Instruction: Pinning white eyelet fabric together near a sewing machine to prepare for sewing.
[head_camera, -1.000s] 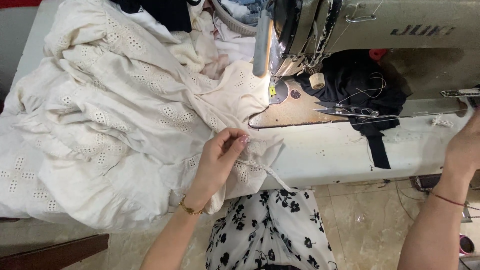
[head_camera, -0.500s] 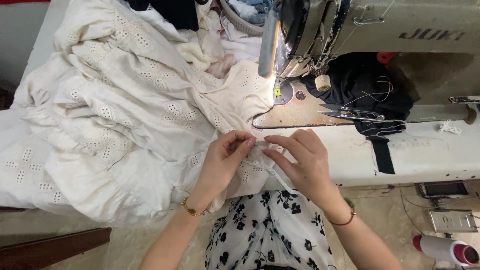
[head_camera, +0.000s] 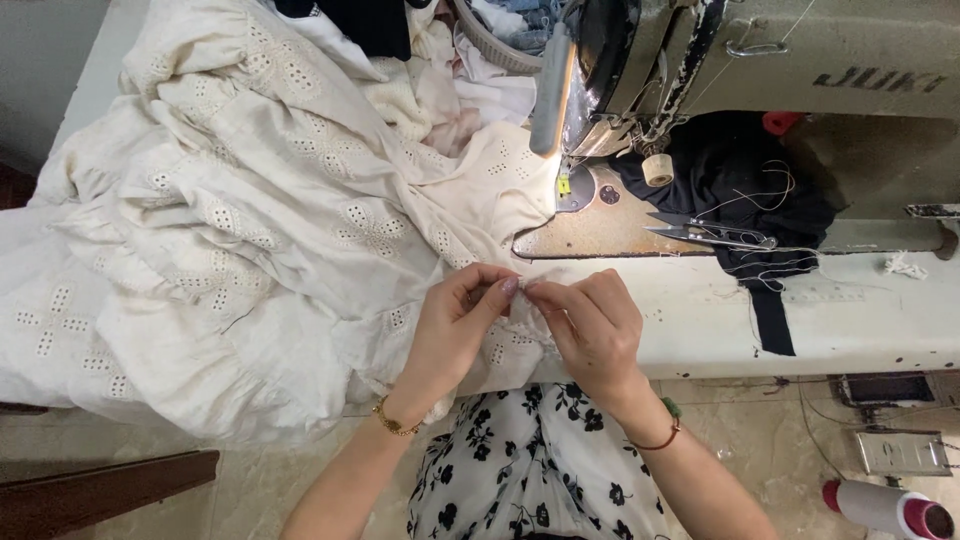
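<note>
A large cream eyelet-patterned fabric (head_camera: 230, 230) is heaped over the left of the sewing table, with one edge running under the needle of the sewing machine (head_camera: 640, 70). My left hand (head_camera: 455, 325) and my right hand (head_camera: 590, 325) meet at the table's front edge. Both pinch the same small fold of the cream fabric's edge between thumb and fingertips, fingertips almost touching.
Thread snips (head_camera: 710, 235) lie on the machine bed beside a black cloth (head_camera: 740, 190) with loose threads. A strip of black fabric (head_camera: 772, 320) hangs over the white table (head_camera: 850, 310) edge. A thread cone (head_camera: 885, 505) lies on the floor at lower right.
My right hand came in from the far right to the fabric edge beside my left hand. Both hands now pinch the fold, and my view has shifted slightly closer.
</note>
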